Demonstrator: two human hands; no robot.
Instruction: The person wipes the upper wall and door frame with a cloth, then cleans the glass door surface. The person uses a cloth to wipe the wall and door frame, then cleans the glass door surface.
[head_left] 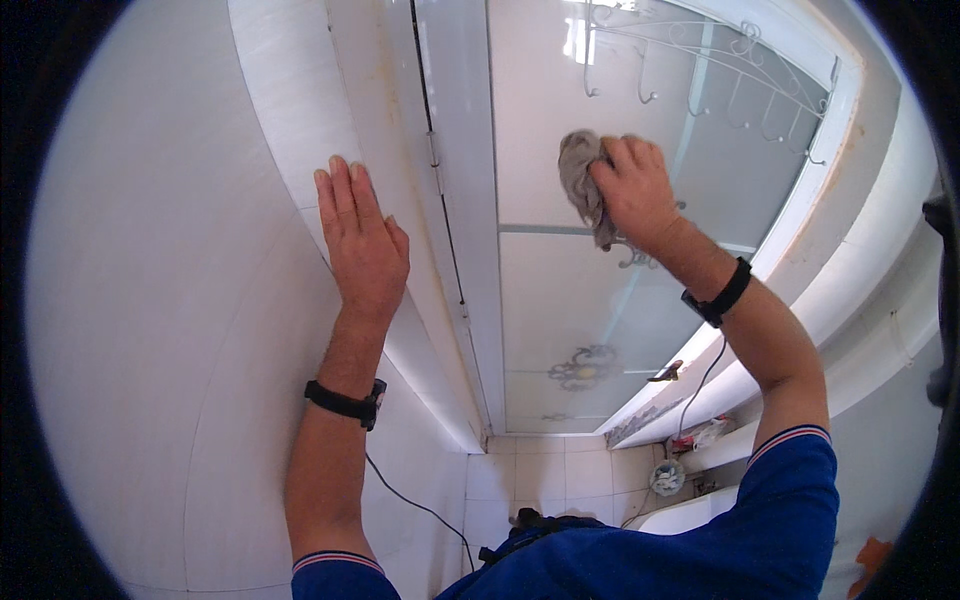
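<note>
A crumpled grey cloth (581, 178) is bunched in my right hand (638, 188), its loose end hanging below the fingers. The hand holds it at the upper part of a frosted glass door (545, 290), close below a row of hooks. Whether the cloth presses on the glass, I cannot tell. My left hand (362, 245) lies flat on the pale wall tiles (290, 110) beside the door frame (465, 200), fingers stretched out and holding nothing. Black bands with small devices circle both wrists.
A white wire hook rack (715, 65) hangs across the door's top. The door handle (666, 372) sits low at the right edge. Below, a small waste bin (667, 477) and a white toilet (690, 512) stand on the tiled floor (540, 470). A thin cable (420, 505) hangs from my left wrist.
</note>
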